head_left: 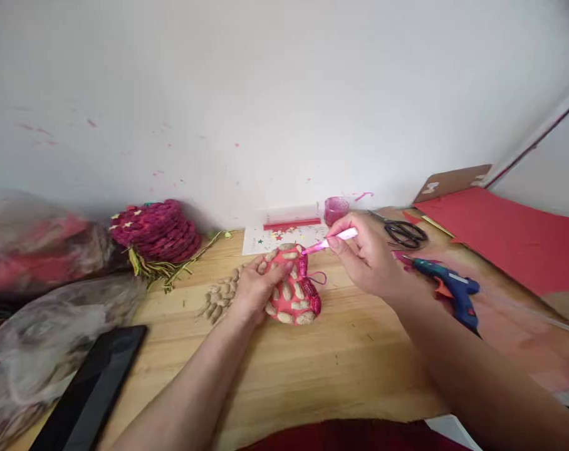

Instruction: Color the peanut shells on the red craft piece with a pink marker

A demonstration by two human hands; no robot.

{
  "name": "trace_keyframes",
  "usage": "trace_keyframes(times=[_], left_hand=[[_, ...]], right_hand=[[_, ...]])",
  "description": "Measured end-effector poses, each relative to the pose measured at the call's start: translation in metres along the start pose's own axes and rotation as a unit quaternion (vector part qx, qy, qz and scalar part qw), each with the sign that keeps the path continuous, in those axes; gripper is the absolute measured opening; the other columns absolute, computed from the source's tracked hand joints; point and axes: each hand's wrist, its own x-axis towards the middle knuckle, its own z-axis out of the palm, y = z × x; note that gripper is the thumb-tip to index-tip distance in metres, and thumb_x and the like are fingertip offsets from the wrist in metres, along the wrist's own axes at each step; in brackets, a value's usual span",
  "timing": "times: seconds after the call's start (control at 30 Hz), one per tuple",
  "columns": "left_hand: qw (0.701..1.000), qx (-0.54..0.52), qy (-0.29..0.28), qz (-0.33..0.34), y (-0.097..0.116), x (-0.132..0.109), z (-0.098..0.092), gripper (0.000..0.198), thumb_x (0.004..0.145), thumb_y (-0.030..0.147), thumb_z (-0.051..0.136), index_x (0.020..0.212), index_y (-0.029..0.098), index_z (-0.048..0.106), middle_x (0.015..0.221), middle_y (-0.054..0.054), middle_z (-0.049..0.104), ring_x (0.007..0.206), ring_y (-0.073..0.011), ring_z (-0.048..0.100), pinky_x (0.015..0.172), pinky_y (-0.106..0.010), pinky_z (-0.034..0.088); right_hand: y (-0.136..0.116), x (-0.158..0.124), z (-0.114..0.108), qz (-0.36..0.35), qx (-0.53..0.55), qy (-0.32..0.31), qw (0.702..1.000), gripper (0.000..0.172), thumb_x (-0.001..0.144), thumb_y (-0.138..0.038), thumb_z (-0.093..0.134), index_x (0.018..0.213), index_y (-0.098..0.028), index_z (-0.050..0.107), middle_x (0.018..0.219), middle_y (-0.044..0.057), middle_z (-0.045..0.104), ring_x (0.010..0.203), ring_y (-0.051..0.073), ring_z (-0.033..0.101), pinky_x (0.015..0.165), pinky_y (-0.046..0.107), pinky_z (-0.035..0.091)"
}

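Note:
My left hand (256, 285) grips the left side of a red shape (284, 305) covered with peanuts in their shells, its thumb lying across the top. Several peanuts along the right edge are painted dark pink (311, 294), and a small cord loop sticks out there. In my right hand (366, 260) is a white-handled paintbrush (343, 235), its pink tip touching the upper right edge of the shape. Behind the brush stands a small glass jar of pink paint (336, 210). Loose peanuts (216, 299) lie beside my left hand.
A stack of pink peanut pieces (167, 235) stands back left, near plastic bags (54, 313) and a black tablet (94, 382). Right are scissors (405, 233), a blue glue gun (454, 288) and red sheets (505, 232). White paper (251, 241) with star confetti lies against the wall.

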Motion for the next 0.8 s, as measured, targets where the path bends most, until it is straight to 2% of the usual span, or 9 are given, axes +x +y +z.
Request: trace_keyframes(times=[0.2, 0.4, 0.63, 0.8], left_hand=[[1.0, 0.015, 0.015, 0.001, -0.001, 0.0, -0.001, 0.062, 0.047, 0.03, 0.105, 0.097, 0.016, 0.072, 0.079, -0.006, 0.081, 0.057, -0.0207, 0.073, 0.055, -0.031, 0.063], [0.999, 0.038, 0.013, 0.016, -0.002, 0.002, -0.002, 0.06, 0.05, 0.034, 0.104, 0.097, 0.015, 0.073, 0.081, -0.008, 0.081, 0.059, -0.0212, 0.074, 0.056, -0.031, 0.063], [0.998, 0.059, 0.011, 0.028, -0.005, 0.004, -0.006, 0.06, 0.051, 0.038, 0.103, 0.097, 0.015, 0.071, 0.083, -0.009, 0.081, 0.063, -0.0222, 0.074, 0.06, -0.034, 0.064], [0.992, 0.113, 0.017, 0.062, -0.01, 0.006, -0.01, 0.057, 0.056, 0.043, 0.101, 0.095, 0.017, 0.07, 0.083, -0.007, 0.08, 0.066, -0.0211, 0.074, 0.063, -0.033, 0.063]], right_hand=[[0.002, 0.0, -0.001, -0.057, -0.085, 0.026, 0.994, 0.004, 0.097, -0.022, 0.06, 0.097, -0.024, 0.057, 0.091, 0.003, 0.069, 0.087, 0.023, 0.063, 0.082, 0.04, 0.045], [-0.007, -0.002, 0.003, -0.071, -0.109, -0.025, 0.991, 0.007, 0.098, -0.018, 0.058, 0.097, -0.024, 0.055, 0.089, 0.003, 0.069, 0.084, 0.022, 0.063, 0.081, 0.041, 0.044], [-0.009, -0.004, 0.007, -0.075, -0.114, -0.036, 0.99, 0.006, 0.099, -0.019, 0.058, 0.096, -0.024, 0.056, 0.089, 0.003, 0.069, 0.086, 0.022, 0.062, 0.082, 0.04, 0.041], [-0.009, -0.008, 0.017, -0.12, -0.148, -0.062, 0.98, 0.009, 0.098, -0.014, 0.059, 0.095, -0.023, 0.055, 0.089, 0.002, 0.07, 0.092, 0.022, 0.062, 0.087, 0.04, 0.037]])
